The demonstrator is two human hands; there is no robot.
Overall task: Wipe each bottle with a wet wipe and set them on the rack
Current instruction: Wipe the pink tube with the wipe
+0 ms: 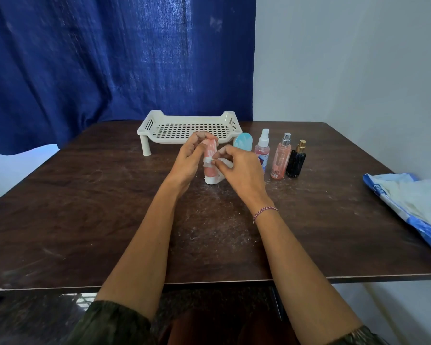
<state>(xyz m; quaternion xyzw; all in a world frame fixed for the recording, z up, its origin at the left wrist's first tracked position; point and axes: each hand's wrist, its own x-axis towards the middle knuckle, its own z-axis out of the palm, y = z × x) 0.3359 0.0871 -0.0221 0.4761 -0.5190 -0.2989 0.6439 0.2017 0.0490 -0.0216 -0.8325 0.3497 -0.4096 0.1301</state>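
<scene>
Now: the wiping step on the first bottle, a pink tube [210,170]; as I judge it, the task is barely begun, since the rack [192,118] holds nothing.
Tube: upright with its white cap down, seemingly resting on the table [110,207], just in front of the rack's near rim, towards the far edge.
Left hand [188,158]: fingers curled round the tube's upper end, steadying it.
Right hand [237,165]: thumb and fingertips pinched together on the wipe [207,161], pressing it against the tube's middle.
Wipe: white, partly bunched under the right hand, with a bit trailing down beside the cap.
Doing it well: probably keep the top grip firm, run the wipe all round and down to the cap, and turn the tube so the side hidden from the camera gets cleaned. Spread the wipe flatter; bunched up, it covers little.
Waiting bottles: a blue-topped bottle [243,143], a spray bottle [262,148], a pink bottle [280,160] and a black bottle [296,163] stand in a row right of the tube, by the rack's right corner.
In the way: the blue-topped bottle and the spray bottle are very near the right hand; a wide stroke could knock them. The way to the rack looks open.
Wipe pack [408,200]: at the table's right edge, well apart.
Backdrop: blue curtain [110,58] behind the far edge.
</scene>
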